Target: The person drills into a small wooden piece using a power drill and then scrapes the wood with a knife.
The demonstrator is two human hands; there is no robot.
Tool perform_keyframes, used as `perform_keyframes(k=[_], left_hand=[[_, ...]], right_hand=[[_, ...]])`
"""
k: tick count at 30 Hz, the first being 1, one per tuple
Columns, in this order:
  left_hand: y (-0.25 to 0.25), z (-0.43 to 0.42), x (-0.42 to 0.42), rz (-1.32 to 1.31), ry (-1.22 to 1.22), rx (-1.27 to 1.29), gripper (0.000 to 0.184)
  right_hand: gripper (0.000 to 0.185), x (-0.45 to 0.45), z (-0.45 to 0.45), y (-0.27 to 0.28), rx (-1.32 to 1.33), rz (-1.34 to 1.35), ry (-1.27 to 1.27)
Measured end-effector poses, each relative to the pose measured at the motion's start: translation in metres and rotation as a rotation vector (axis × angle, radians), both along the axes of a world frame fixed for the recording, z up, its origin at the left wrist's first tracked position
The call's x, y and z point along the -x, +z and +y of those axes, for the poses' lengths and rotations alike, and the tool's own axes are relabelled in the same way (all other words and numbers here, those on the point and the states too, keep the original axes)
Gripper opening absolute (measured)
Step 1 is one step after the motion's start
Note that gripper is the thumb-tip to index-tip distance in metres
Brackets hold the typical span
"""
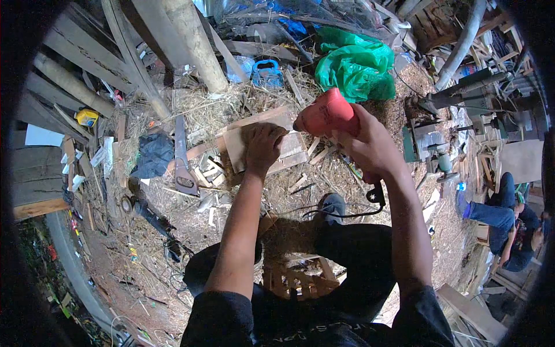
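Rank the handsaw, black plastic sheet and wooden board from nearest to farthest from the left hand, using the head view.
1. Wooden board: directly beneath the left hand.
2. Handsaw: off to that hand's left.
3. Black plastic sheet: farther left, just beyond the handsaw.

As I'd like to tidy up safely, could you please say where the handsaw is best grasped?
The handsaw is probably best gripped by its handle, coming from the near side: that end lies closest to the camera wearer, with the blade pointing away.
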State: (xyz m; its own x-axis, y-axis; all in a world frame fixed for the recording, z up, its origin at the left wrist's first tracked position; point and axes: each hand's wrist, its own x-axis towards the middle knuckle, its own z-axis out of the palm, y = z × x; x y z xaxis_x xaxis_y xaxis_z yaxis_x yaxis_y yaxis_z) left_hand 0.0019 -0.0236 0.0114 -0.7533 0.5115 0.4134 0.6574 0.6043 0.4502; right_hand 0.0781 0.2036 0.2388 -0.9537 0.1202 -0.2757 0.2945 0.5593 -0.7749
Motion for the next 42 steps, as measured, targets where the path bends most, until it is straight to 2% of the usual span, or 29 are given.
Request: perform_keyframes(k=[1,4,7,10,13,16,19,22,25,28,32,42], left_hand=[[0.002,0.001,0.000,0.015,0.004,-0.009,0.024],[0.000,0.002,0.003,0.046,0.023,-0.051,0.024],[-0.004,0.002,0.005,0.006,0.019,-0.069,0.024],[-0.005,-0.001,0.002,0.006,0.024,-0.069,0.025],[-0.004,0.001,-0.001,-0.001,0.039,-0.051,0.023],[0.003,0.000,-0.001,-0.045,0.030,-0.028,0.022],[0.006,0.000,-0.001,-0.047,0.013,-0.043,0.019],[0.007,0.002,-0.003,-0.027,0.025,-0.039,0.018],[0.004,0.001,-0.002,-0.011,0.028,-0.042,0.018],[0.002,0.001,0.000,-0.004,0.017,-0.037,0.018],[-0.004,0.001,0.002,-0.037,0.008,-0.013,0.019],[0.001,0.001,0.000,0.018,0.029,-0.020,0.017]], right_hand=[[0.053,0.001,0.000,-0.004,0.073,0.001,-0.026],[0.051,0.000,0.000,-0.021,0.147,0.240,-0.065],[0.051,-0.002,0.004,-0.010,0.085,0.148,-0.067],[0.054,-0.003,-0.003,0.006,0.166,0.041,-0.098],[0.053,-0.003,0.002,-0.004,0.111,0.085,-0.037],[0.050,-0.004,-0.004,0.005,0.089,-0.005,-0.070],[0.048,-0.005,-0.004,-0.001,0.085,0.071,-0.035],[0.055,-0.003,-0.005,0.003,0.079,0.057,-0.024],[0.054,-0.003,-0.007,0.003,0.053,0.024,-0.070],[0.043,-0.003,-0.008,0.006,0.028,0.010,-0.074],[0.053,-0.002,-0.006,0.004,0.061,0.008,-0.068],[0.049,-0.003,-0.005,0.002,0.082,0.030,-0.062]])
